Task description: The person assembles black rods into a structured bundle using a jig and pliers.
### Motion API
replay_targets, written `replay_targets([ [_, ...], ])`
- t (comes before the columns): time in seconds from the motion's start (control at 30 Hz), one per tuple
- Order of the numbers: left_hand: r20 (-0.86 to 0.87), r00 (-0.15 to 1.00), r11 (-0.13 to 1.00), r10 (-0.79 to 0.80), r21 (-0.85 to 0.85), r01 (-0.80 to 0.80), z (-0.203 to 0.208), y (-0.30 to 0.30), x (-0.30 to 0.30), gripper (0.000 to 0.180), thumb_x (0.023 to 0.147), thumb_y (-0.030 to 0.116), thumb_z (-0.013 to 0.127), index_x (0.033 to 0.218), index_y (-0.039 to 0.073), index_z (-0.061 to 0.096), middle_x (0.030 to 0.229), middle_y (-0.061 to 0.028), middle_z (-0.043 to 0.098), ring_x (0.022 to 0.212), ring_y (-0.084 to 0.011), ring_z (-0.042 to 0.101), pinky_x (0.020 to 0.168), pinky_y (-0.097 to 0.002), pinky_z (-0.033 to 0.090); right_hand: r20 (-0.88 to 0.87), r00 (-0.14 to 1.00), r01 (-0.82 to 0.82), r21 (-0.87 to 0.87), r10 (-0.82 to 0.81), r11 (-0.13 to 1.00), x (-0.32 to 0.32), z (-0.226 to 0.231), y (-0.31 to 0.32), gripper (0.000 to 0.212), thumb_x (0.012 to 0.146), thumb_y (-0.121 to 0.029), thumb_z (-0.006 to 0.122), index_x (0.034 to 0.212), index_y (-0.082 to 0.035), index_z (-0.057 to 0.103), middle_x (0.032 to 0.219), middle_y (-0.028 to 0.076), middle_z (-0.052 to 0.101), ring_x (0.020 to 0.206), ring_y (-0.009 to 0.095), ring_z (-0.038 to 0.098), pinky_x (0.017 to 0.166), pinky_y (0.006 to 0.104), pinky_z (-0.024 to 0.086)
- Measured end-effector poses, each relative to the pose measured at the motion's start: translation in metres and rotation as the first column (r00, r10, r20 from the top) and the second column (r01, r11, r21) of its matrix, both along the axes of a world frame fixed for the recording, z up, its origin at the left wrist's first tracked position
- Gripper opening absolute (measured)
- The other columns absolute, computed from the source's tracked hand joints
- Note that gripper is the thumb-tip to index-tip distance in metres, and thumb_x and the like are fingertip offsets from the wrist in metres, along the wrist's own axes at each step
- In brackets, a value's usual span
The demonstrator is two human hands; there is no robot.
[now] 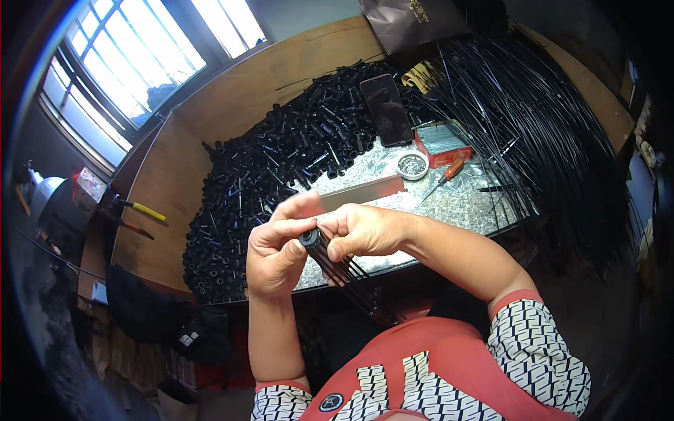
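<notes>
Between my two hands is a black round, hollow-ended part (309, 238), with several thin black rods (349, 275) running from it down toward my lap. Thumb and forefinger of my left hand (276, 251) pinch the round part, while its other fingers are lifted and slightly blurred. From the right, my right hand (364, 233) closes its thumb and bent fingers around the rods just below the round end. Its fingertips are partly hidden, so a smaller piece in them cannot be made out.
A big heap of short black tubular parts (281, 154) fills the wooden-walled bench. Long black rods (519, 119) pile up at right. Nearby are a phone (386, 109), a round dish of small pieces (413, 165), a red box (449, 156), an orange-handled screwdriver (453, 169) and a metal bar (361, 193).
</notes>
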State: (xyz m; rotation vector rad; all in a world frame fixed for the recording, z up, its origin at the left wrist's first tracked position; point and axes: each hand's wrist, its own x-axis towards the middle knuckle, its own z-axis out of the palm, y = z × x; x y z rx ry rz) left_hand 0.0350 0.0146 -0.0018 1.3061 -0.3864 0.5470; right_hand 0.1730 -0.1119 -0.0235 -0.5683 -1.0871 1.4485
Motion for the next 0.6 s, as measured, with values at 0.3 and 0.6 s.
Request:
replay_targets([
  [0.3, -0.169, 0.934, 0.949, 0.315, 0.046, -0.312, 0.034, -0.019, 0.005, 0.043, 0.083, 0.007, 0.068, 0.120, -0.008, 0.054, 0.112, -0.0196, 0.063, 0.096, -0.0189, 0.063, 0.084, -0.0289, 0.049, 0.210, 0.818, 0.519, 0.135, -0.536, 0.844, -0.011, 0.022, -0.020, 0.028, 0.081, -0.018, 0.073, 0.069, -0.002, 0.053, 0.066, 0.006, 0.061, 0.060, 0.011, 0.057, 0.055, 0.0279, 0.046],
  [0.6, -0.064, 0.669, 0.635, 0.740, 0.395, -0.664, 0.014, -0.034, -0.010, 0.026, 0.081, -0.010, 0.065, 0.107, -0.008, 0.062, 0.089, -0.0060, 0.066, 0.079, -0.0092, 0.061, 0.072, -0.0208, 0.049, 0.416, 0.325, 0.635, 0.570, -0.849, 0.522, -0.026, 0.003, -0.019, 0.032, 0.080, -0.023, 0.072, 0.072, 0.001, 0.052, 0.066, 0.017, 0.056, 0.063, 0.033, 0.058, 0.057, 0.0392, 0.044],
])
